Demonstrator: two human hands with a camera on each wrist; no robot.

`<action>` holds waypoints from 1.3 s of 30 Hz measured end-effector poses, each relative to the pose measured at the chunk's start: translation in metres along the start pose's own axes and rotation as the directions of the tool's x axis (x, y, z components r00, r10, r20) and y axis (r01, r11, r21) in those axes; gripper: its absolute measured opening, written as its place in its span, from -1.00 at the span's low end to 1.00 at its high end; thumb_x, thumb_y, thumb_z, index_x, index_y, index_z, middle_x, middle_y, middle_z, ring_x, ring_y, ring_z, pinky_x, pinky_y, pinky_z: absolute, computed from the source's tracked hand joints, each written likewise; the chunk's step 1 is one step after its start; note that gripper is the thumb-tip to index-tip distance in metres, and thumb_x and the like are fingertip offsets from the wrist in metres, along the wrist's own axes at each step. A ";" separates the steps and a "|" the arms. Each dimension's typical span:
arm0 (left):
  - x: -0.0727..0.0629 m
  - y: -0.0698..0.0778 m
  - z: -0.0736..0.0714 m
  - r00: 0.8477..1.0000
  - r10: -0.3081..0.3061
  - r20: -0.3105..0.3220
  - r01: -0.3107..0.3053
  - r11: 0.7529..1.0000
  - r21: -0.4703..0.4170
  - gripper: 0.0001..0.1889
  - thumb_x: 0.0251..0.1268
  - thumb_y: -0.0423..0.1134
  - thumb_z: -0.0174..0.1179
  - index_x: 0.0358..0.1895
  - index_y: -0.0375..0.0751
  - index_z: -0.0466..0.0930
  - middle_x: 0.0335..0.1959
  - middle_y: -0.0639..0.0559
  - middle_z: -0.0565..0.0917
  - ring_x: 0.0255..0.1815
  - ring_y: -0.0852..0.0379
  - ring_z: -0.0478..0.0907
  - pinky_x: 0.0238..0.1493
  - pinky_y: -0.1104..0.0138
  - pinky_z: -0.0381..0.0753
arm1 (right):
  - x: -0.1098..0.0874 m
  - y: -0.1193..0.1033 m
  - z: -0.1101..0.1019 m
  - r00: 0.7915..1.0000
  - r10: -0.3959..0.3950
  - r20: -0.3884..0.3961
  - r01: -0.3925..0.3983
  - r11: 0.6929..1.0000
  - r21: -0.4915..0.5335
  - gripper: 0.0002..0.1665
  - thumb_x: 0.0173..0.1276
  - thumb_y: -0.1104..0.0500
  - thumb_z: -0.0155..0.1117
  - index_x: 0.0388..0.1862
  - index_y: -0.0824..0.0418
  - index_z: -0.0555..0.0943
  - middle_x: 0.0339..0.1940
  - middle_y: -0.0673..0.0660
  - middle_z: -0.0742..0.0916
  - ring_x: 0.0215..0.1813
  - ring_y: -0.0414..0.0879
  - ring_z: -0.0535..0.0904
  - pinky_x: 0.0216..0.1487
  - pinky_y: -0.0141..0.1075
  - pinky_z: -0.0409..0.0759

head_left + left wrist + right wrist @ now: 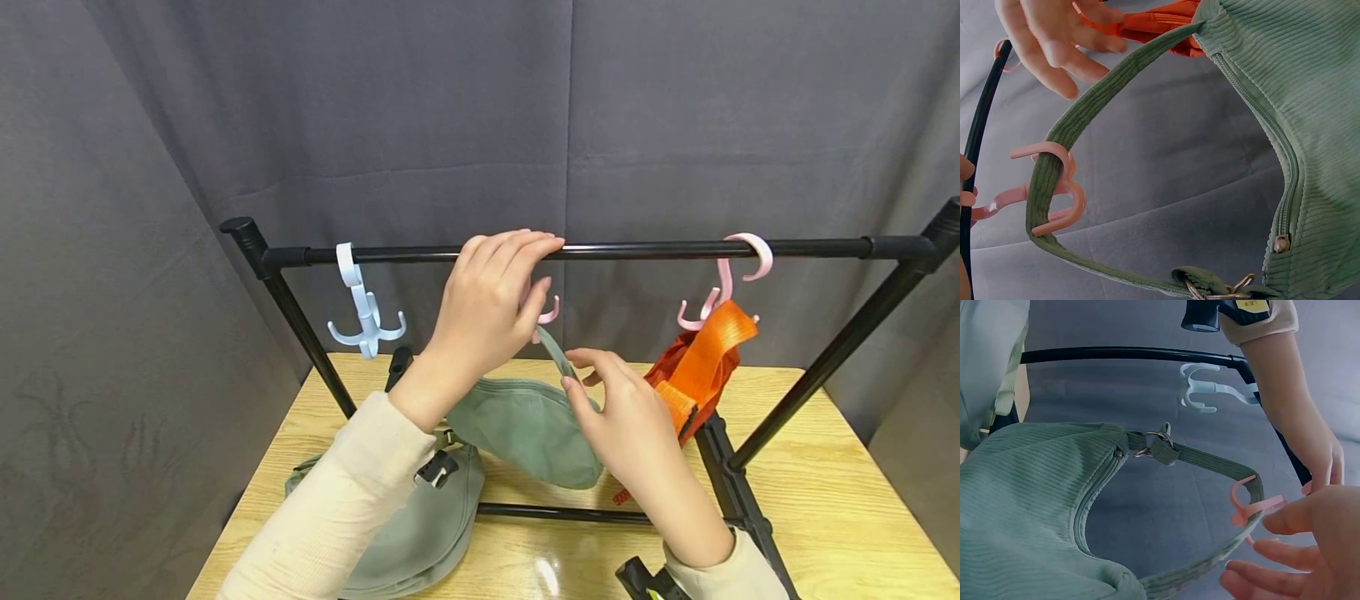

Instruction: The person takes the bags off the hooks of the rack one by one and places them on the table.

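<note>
A green corduroy shoulder bag (525, 429) hangs by its strap (1088, 107) from a pink multi-prong hook (1074, 215) on the rack's black rod (637, 250). The strap passes through the hook's prongs. My left hand (491, 296) grips the rod from above, just where the hook hangs, and covers the hook's top in the head view. Beside the strap, my right hand (618, 417) has its fingers spread and extended. In the left wrist view, those fingers lie close to the strap without curling round it; whether one touches it I cannot tell.
A pale blue hook (367, 312) hangs at the rod's left. On the right, another pink hook (726, 287) carries an orange bag (701, 367). A grey-green bag (420, 533) lies on the wooden table (840, 500) at left, beneath my forearm. Grey curtains stand behind.
</note>
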State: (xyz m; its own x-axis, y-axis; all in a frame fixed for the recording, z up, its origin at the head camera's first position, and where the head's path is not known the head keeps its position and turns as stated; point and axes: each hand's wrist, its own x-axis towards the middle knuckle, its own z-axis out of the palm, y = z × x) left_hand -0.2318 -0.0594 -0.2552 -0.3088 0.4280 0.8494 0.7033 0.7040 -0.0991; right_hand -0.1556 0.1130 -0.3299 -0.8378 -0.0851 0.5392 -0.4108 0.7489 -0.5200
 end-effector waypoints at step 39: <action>0.003 -0.013 -0.015 0.990 0.127 0.067 -0.121 0.989 -0.082 -0.54 0.22 -0.56 -0.02 0.20 -0.33 0.55 0.25 -0.12 0.58 0.19 0.00 0.55 0.19 0.26 0.45 | 0.010 0.003 0.016 0.998 0.031 0.052 -0.029 0.999 -0.028 -0.70 0.28 0.18 0.43 -0.03 0.24 0.68 -0.38 0.10 0.74 -0.40 -0.03 0.63 -0.42 -0.15 0.53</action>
State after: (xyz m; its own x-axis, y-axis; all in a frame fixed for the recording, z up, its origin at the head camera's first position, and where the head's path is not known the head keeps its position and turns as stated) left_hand -0.2321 -0.0755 -0.2442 -0.2594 0.5508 0.7933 0.7859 0.5978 -0.1581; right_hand -0.1707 0.1041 -0.3368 -0.8675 -0.0961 0.4881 -0.3760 0.7692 -0.5167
